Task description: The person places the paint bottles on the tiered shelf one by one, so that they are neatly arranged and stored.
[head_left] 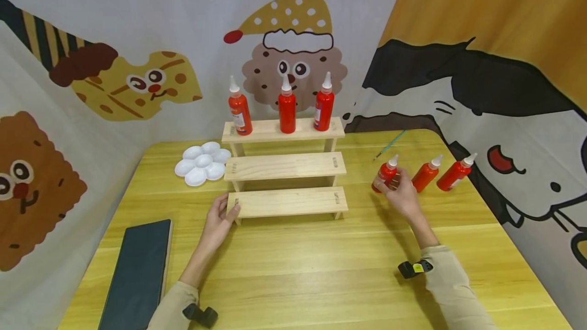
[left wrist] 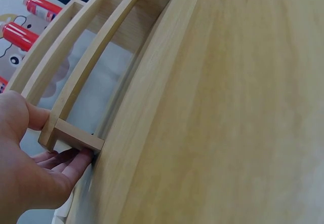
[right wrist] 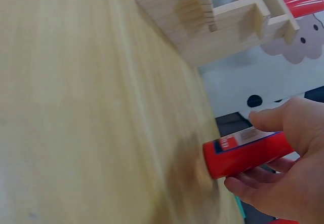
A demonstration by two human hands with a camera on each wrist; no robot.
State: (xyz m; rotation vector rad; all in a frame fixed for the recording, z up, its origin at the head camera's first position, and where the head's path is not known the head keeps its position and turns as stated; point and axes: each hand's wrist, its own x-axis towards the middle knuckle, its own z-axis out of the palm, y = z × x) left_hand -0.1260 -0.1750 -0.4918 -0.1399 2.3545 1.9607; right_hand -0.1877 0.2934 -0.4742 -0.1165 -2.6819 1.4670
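My left hand (head_left: 216, 225) grips the left end of the lowest step of a three-step wooden display rack (head_left: 286, 202). In the left wrist view, its thumb lies on the step and its fingers (left wrist: 76, 168) are at the end leg. My right hand (head_left: 404, 198) holds a red paint bottle (head_left: 384, 176) with a white nozzle, right of the rack. The right wrist view shows thumb and fingers around that bottle (right wrist: 243, 155), its base close to the tabletop. Three similar red bottles (head_left: 287, 111) stand on the top step; two more, a near bottle (head_left: 425, 176) and a far-right bottle (head_left: 455, 174), stand beside my right hand.
A white flower-shaped palette (head_left: 203, 162) lies left of the rack. Closer to me on the left is a dark-covered book (head_left: 137, 274). A thin teal paintbrush (head_left: 391, 145) lies at the back right of the wooden table (head_left: 312, 274). A cartoon-printed curtain (head_left: 174, 24) hangs behind.
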